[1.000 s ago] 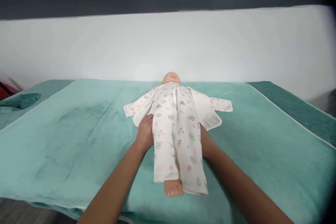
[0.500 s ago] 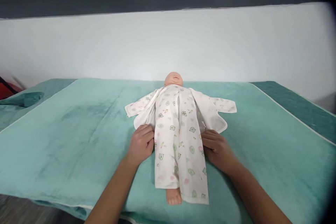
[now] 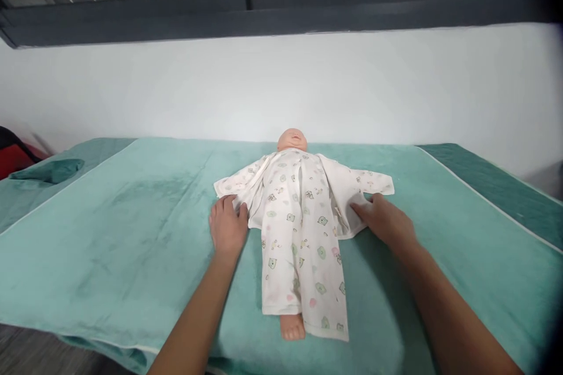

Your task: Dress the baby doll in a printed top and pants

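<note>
A baby doll (image 3: 292, 139) lies on its back, head toward the wall, with one bare foot (image 3: 292, 327) showing at the near end. Printed baby trousers (image 3: 303, 258) cover its legs and lie up over its front. Under them, a white printed baby shirt (image 3: 341, 184) is spread with both sleeves out to the sides. My left hand (image 3: 229, 225) is closed on the edge of the shirt's left flap, its fingertips partly hidden by the cloth. On the other side, my right hand (image 3: 389, 222) pinches the right flap's outer edge between thumb and fingers.
A green padded cover (image 3: 145, 246) with white piping lies beneath the doll. Behind it rises a white wall (image 3: 281, 82) below a dark window frame (image 3: 281, 17) with metal bars. Something red and black (image 3: 13, 155) sits at the far left.
Both hands have moved outward and slightly up, from beside the trousers to the shirt flaps. The flaps' edges have changed shape under them. The view has tilted up slightly.
</note>
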Tool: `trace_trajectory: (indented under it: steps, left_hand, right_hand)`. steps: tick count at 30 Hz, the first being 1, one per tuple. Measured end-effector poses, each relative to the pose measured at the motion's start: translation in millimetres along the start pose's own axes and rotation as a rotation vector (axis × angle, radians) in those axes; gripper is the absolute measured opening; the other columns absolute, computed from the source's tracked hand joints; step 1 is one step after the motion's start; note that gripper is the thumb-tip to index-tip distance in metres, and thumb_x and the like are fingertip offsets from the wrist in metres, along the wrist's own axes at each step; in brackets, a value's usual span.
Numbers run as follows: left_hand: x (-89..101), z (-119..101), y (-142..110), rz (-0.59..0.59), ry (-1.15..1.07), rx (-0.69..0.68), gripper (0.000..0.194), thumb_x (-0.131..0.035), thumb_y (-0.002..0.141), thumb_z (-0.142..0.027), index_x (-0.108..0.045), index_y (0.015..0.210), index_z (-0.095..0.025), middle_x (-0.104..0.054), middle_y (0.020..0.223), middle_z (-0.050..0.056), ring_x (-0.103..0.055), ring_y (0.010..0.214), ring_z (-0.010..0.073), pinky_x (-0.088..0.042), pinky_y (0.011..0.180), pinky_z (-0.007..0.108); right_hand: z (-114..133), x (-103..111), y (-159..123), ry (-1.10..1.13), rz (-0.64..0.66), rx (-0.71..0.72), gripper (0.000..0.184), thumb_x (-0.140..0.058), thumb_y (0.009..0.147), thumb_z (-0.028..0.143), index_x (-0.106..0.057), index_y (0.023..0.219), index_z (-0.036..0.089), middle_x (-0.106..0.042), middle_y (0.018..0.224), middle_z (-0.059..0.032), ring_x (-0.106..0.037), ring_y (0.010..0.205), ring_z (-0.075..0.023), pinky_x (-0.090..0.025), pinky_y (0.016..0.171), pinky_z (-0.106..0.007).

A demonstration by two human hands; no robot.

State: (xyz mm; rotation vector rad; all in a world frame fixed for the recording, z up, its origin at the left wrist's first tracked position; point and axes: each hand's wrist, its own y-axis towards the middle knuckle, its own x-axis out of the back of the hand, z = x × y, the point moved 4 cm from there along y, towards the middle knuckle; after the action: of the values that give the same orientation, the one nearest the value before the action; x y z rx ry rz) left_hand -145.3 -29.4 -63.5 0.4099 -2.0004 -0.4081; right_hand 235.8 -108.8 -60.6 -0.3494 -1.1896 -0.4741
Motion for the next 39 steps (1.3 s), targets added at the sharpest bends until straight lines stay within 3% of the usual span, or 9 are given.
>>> trace_trajectory:
  steps: [8, 11, 14, 18, 20, 26, 30, 32, 39]
  left_hand:
    - [1.1, -2, -2, 0.027, 0.013, 0.013, 0.037, -0.047, 0.094, -0.033, -0.058, 0.127, -0.02, -0.064, 0.13, 0.012, -0.053, 0.124, 0.0322, -0.041, 0.1, 0.048]
    - [1.0, -2, -3, 0.033, 0.013, 0.012, 0.037, -0.046, 0.094, -0.031, -0.06, 0.127, -0.02, -0.064, 0.131, 0.012, -0.054, 0.123, 0.0317, -0.041, 0.1, 0.048]
    - [1.0, -1, -2, 0.034, 0.015, 0.018, 0.038, -0.047, 0.093, -0.03, -0.061, 0.127, -0.02, -0.064, 0.129, 0.011, -0.054, 0.12, 0.0316, -0.042, 0.099, 0.048]
    - [1.4, 1, -2, -0.001, 0.024, 0.026, 0.04, -0.049, 0.093, -0.033, -0.063, 0.127, -0.018, -0.063, 0.124, 0.012, -0.054, 0.118, 0.032, -0.043, 0.098, 0.046]
    - [1.5, 1, -1, -0.014, 0.03, 0.026, 0.04, -0.05, 0.093, -0.036, -0.064, 0.125, -0.017, -0.062, 0.122, 0.013, -0.053, 0.118, 0.0324, -0.043, 0.099, 0.046]
    - [2.5, -1, -2, -0.009, 0.002, 0.03, 0.023, -0.052, 0.092, -0.034, -0.066, 0.103, -0.021, -0.065, 0.117, 0.01, -0.056, 0.114, 0.0307, -0.043, 0.092, 0.044]
    - [5.8, -4, -3, -0.001, -0.014, 0.012, 0.013, -0.05, 0.092, -0.028, -0.062, 0.092, -0.022, -0.069, 0.107, 0.008, -0.058, 0.107, 0.0293, -0.042, 0.088, 0.042]
    - [7.8, -4, -4, 0.0, -0.051, 0.014, 0.014, -0.048, 0.093, -0.028, -0.061, 0.091, -0.022, -0.07, 0.102, 0.007, -0.058, 0.105, 0.0287, -0.041, 0.088, 0.043]
    - [9.2, 0, -8, 0.157, -0.748, 0.251, 0.021, -0.054, 0.091, -0.043, -0.057, 0.089, -0.022, -0.063, 0.08, 0.0, -0.058, 0.072, 0.017, -0.043, 0.069, 0.029]
  right_hand:
    - [83, 54, -20, 0.92, -0.057, 0.315, 0.023, -0.057, 0.085, 0.045, -0.055, 0.096, 0.025, -0.069, 0.111, -0.0055, -0.063, 0.085, -0.0228, -0.048, 0.067, -0.033]
    - [123, 68, -60, 0.757, 0.094, 0.699, 0.006, -0.055, 0.088, 0.029, -0.051, 0.087, 0.024, -0.064, 0.128, -0.0055, -0.061, 0.111, -0.0255, -0.049, 0.084, -0.037]
    - [126, 58, -91, 0.48, 0.182, 0.865, 0.011, -0.047, 0.09, 0.016, -0.051, 0.088, 0.026, -0.057, 0.139, -0.0032, -0.056, 0.123, -0.0247, -0.049, 0.089, -0.039]
    - [95, 39, -101, 0.389, -0.089, 0.792, 0.024, -0.053, 0.095, 0.027, -0.05, 0.119, 0.029, -0.05, 0.141, -0.008, -0.052, 0.127, -0.0267, -0.049, 0.094, -0.041]
    - [86, 29, -100, 0.374, -0.15, 0.728, 0.019, -0.055, 0.096, 0.034, -0.051, 0.114, 0.027, -0.057, 0.124, -0.0089, -0.059, 0.11, -0.0259, -0.051, 0.084, -0.039]
    - [111, 33, -99, 0.503, -0.081, 0.864, 0.011, -0.042, 0.102, 0.025, -0.049, 0.094, 0.024, -0.057, 0.099, -0.0051, -0.056, 0.085, -0.018, -0.045, 0.075, -0.032]
    - [126, 44, -91, 0.466, 0.189, 0.952, 0.019, -0.046, 0.1, 0.031, -0.054, 0.084, 0.024, -0.059, 0.088, -0.0022, -0.055, 0.077, -0.017, -0.042, 0.068, -0.03]
    - [129, 49, -75, 0.521, 0.244, 0.887, 0.027, -0.047, 0.099, 0.037, -0.055, 0.077, 0.023, -0.059, 0.079, -0.0009, -0.053, 0.071, -0.0166, -0.04, 0.064, -0.03]
    - [157, 40, 18, 0.801, -0.139, 0.4, 0.024, -0.055, 0.088, 0.043, -0.064, 0.081, 0.022, -0.064, 0.078, -0.0013, -0.055, 0.074, -0.0183, -0.041, 0.068, -0.03]
